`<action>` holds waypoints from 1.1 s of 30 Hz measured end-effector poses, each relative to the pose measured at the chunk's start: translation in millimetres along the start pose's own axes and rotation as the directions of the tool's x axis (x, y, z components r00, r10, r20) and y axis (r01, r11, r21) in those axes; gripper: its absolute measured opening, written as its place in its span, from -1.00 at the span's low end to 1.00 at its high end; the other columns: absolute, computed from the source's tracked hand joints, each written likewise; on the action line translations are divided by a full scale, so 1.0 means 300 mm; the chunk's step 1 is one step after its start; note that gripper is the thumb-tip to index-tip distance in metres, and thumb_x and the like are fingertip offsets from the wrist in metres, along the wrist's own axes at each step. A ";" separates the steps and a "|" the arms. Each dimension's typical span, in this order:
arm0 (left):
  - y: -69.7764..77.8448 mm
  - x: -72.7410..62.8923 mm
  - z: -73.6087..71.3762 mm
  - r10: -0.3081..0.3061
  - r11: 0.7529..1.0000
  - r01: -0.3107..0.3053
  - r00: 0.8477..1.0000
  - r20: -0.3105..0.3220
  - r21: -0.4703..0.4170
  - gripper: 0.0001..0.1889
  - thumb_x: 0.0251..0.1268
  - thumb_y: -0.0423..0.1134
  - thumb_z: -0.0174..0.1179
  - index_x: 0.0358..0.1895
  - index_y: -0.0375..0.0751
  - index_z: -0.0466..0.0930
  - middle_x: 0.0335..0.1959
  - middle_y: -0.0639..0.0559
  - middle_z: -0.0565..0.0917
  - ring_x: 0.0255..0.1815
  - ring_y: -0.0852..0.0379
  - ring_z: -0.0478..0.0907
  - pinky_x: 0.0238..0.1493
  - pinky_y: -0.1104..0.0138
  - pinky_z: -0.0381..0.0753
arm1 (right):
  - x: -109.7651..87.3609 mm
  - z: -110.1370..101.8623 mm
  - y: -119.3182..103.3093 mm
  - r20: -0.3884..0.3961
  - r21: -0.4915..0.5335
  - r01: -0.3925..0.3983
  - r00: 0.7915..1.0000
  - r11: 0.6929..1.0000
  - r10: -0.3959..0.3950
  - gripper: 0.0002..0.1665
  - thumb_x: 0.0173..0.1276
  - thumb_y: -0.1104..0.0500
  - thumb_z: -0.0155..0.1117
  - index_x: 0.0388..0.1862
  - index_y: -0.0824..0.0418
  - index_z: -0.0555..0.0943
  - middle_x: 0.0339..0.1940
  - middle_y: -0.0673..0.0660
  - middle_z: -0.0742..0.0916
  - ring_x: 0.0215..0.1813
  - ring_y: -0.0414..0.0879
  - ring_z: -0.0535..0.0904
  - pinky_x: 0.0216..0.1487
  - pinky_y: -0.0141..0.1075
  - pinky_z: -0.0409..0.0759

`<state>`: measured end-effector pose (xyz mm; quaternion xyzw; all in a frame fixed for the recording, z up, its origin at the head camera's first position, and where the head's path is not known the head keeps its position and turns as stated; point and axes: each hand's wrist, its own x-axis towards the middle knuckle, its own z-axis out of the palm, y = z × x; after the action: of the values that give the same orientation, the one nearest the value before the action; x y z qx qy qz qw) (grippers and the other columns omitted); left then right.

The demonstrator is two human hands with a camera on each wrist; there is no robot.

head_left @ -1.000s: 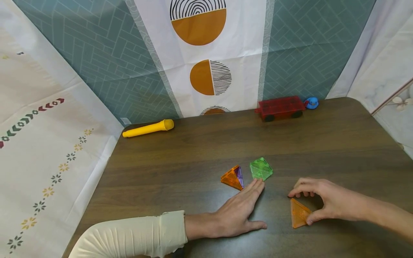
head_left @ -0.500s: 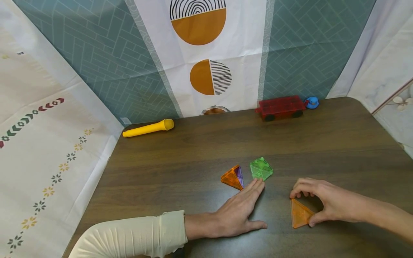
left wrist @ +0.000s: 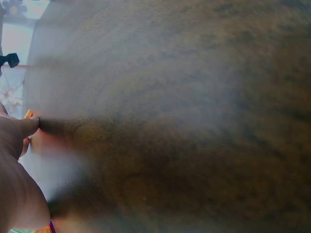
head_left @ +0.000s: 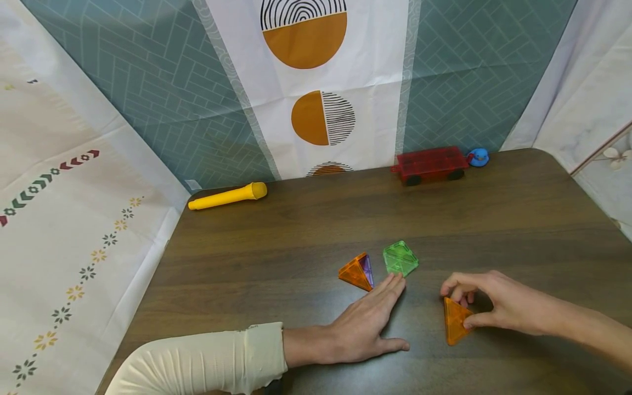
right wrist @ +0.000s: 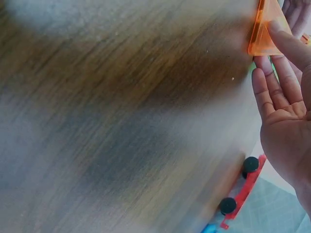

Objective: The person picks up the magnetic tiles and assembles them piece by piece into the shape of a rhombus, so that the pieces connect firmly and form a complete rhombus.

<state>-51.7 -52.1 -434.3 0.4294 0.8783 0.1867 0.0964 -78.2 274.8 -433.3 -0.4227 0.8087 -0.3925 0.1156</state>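
My right hand (head_left: 498, 304) pinches a translucent orange triangle tile (head_left: 455, 321) between thumb and fingers, and the tile looks tilted up from the table. In the right wrist view the thumb lies across the face of that orange tile (right wrist: 267, 36). My left hand (head_left: 362, 326) rests flat on the table with its fingers straight and thumb spread. Its fingertips reach the near edges of a green tile (head_left: 400, 258) and an orange-and-purple tile piece (head_left: 356, 272). Only the hand's edge (left wrist: 19, 189) shows in the left wrist view.
A yellow toy microphone (head_left: 227, 196) lies at the back left of the wooden table (head_left: 296, 230). At the back right stand a red wheeled toy car base (head_left: 430, 164) and a blue rubber duck (head_left: 478, 157). Patterned cloths hang behind and on both sides.
The orange triangle has gone from lying on the table to being gripped and tilted up in my right hand. My left hand stays in place.
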 end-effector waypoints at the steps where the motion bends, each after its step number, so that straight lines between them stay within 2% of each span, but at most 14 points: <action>1: 0.000 0.000 0.000 -0.001 1.000 0.001 1.000 0.002 -0.002 0.13 0.42 0.22 0.37 0.72 -0.35 -0.09 0.76 -0.18 -0.06 0.76 -0.01 -0.16 0.65 0.22 0.03 | 0.001 -0.001 0.001 -0.004 -0.004 0.006 1.000 1.000 -0.006 -0.46 0.27 0.11 0.64 0.18 0.03 0.61 -0.07 -0.20 0.78 -0.17 -0.32 0.62 -0.24 -0.35 0.66; 5: 0.001 -0.001 -0.002 -0.002 1.000 0.002 1.000 0.003 0.000 0.13 0.42 0.23 0.37 0.73 -0.34 -0.10 0.76 -0.18 -0.06 0.76 0.00 -0.17 0.65 0.22 0.03 | 0.005 -0.006 0.011 -0.029 -0.014 0.050 0.998 0.999 -0.051 -0.54 0.27 0.25 0.63 0.12 0.05 0.71 -0.12 -0.18 0.79 -0.22 -0.33 0.64 -0.30 -0.36 0.67; 10: 0.002 0.000 -0.002 0.000 1.000 0.000 1.000 0.002 0.001 0.13 0.42 0.23 0.36 0.73 -0.35 -0.09 0.76 -0.18 -0.06 0.76 0.00 -0.16 0.65 0.22 0.04 | 0.019 -0.010 0.015 -0.064 -0.014 0.104 0.992 0.995 -0.104 -0.54 0.21 0.37 0.63 0.03 0.01 0.75 -0.16 -0.14 0.82 -0.25 -0.32 0.70 -0.30 -0.39 0.69; 17: 0.002 0.000 -0.004 -0.006 1.000 0.006 1.000 0.003 -0.003 0.12 0.41 0.23 0.37 0.73 -0.33 -0.07 0.76 -0.16 -0.06 0.75 0.00 -0.14 0.65 0.22 0.05 | 0.064 -0.012 0.000 -0.131 -0.017 0.085 0.988 0.996 -0.087 -0.60 0.22 0.35 0.63 -0.07 -0.04 0.76 -0.23 -0.11 0.83 -0.23 -0.27 0.76 -0.25 -0.42 0.72; 21: 0.001 0.001 -0.004 -0.008 1.000 0.008 1.000 -0.003 -0.022 0.05 0.41 0.22 0.38 0.70 -0.29 0.05 0.76 -0.15 -0.05 0.75 0.01 -0.12 0.64 0.21 0.10 | 0.093 -0.017 -0.009 -0.161 -0.054 0.062 0.984 0.997 -0.070 -0.62 0.21 0.35 0.64 -0.10 -0.05 0.75 -0.25 -0.11 0.82 -0.24 -0.29 0.76 -0.28 -0.40 0.73; 24: 0.001 -0.001 -0.002 -0.002 0.999 0.001 1.000 -0.020 -0.041 -0.11 0.40 0.19 0.41 0.59 -0.22 0.25 0.75 -0.18 -0.02 0.74 -0.02 -0.08 0.63 0.20 0.13 | 0.113 -0.022 -0.016 -0.181 -0.084 0.021 0.983 0.996 -0.036 -0.59 0.18 0.38 0.65 -0.12 -0.04 0.75 -0.24 -0.14 0.81 -0.23 -0.29 0.76 -0.28 -0.37 0.75; 27: -0.001 -0.002 0.000 0.010 0.998 -0.012 0.999 -0.038 -0.061 -0.29 0.37 0.15 0.44 0.40 -0.15 0.41 0.74 -0.23 0.02 0.74 -0.05 -0.05 0.63 0.19 0.14 | 0.130 -0.027 -0.023 -0.191 -0.097 -0.030 0.982 0.995 0.011 -0.58 0.17 0.41 0.64 -0.13 -0.03 0.76 -0.21 -0.15 0.81 -0.20 -0.26 0.78 -0.24 -0.33 0.77; 33: -0.004 -0.001 -0.001 0.031 0.997 -0.034 0.999 -0.042 -0.070 -0.48 0.36 0.12 0.47 0.17 -0.07 0.50 0.74 -0.29 -0.06 0.73 -0.05 -0.06 0.64 0.18 0.11 | 0.164 -0.016 -0.033 -0.199 -0.097 -0.055 0.979 0.994 0.035 -0.59 0.17 0.44 0.63 -0.13 0.01 0.76 -0.18 -0.14 0.81 -0.15 -0.23 0.79 -0.19 -0.23 0.80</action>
<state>-52.4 -53.0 -434.5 0.4361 0.8658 0.2279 0.0907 -105.2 236.0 -415.7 -0.3687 0.8445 -0.3879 0.0223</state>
